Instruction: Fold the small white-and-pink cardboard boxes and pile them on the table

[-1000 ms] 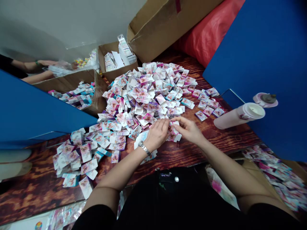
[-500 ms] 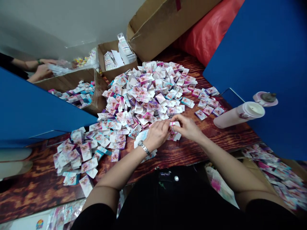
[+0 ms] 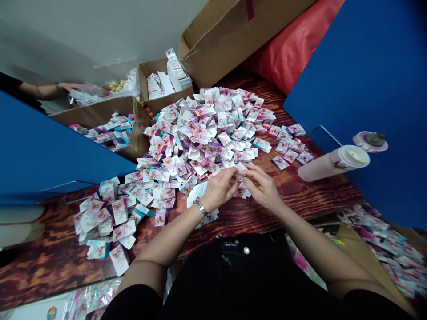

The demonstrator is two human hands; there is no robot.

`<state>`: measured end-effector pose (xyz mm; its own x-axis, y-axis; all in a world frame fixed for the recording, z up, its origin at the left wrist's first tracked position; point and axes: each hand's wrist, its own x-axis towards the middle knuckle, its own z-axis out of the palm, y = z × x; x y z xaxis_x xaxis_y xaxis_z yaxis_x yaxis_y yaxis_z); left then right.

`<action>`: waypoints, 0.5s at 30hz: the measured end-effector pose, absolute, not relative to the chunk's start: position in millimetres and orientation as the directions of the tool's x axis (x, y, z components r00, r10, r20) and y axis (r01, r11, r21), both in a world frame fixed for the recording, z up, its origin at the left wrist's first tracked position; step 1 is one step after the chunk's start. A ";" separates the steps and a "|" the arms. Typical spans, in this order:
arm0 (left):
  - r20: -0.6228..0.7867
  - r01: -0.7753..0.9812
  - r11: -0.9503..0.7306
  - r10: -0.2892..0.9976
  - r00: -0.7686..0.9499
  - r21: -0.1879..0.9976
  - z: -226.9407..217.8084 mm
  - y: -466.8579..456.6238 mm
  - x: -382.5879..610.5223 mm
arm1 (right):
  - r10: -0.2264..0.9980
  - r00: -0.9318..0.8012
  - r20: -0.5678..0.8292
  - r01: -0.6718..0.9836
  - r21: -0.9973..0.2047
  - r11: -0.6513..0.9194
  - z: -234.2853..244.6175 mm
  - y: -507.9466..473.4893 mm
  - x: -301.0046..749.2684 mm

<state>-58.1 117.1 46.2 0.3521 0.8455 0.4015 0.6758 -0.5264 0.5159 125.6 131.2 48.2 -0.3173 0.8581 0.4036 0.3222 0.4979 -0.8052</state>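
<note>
My left hand [image 3: 218, 189], with a metal-band watch at the wrist, is closed by its fingertips on a small printed carton [image 3: 240, 167]. From the other side my right hand [image 3: 262, 186] pinches the same carton, and a white flap shows above the fingers. Much of the carton is hidden by the fingers. Beneath and beside my left hand lie flat, pale blue carton blanks [image 3: 197, 192] on the table. Just beyond both hands rises a big heap of small folded cartons [image 3: 203, 129], many with flaps standing open.
Several cartons [image 3: 289, 144] lie apart at right, near a pink bottle [image 3: 325, 165] with its lid open. Behind stand cardboard boxes [image 3: 142, 129]. Blue partitions [image 3: 363, 80] flank the table [image 3: 50, 258]. Another person's hand [image 3: 71, 86] is at the far left.
My right hand has turned, its fingers now lying lower and closer to my left hand. The carton between them shows a raised white flap. At far left, only one of the other person's hands remains visible.
</note>
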 end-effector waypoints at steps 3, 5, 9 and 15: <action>0.384 0.711 -0.545 0.833 0.399 0.444 46.4 117.9 -60.4 | 0.958 -0.199 0.205 0.172 -0.955 0.240 48.9 137.8 122.7; 0.383 0.739 -0.534 0.837 0.392 0.411 45.6 117.6 -60.7 | 0.974 -0.206 0.099 0.080 -0.990 0.117 49.8 143.1 119.4; 0.359 0.802 -0.465 0.871 0.336 0.376 42.7 115.9 -59.3 | 0.975 -0.215 0.057 0.093 -0.993 0.079 58.0 146.9 115.4; 0.361 0.829 -0.463 0.866 0.346 0.315 42.7 115.5 -54.8 | 0.861 -0.278 0.426 0.511 -0.693 0.508 65.4 130.8 109.5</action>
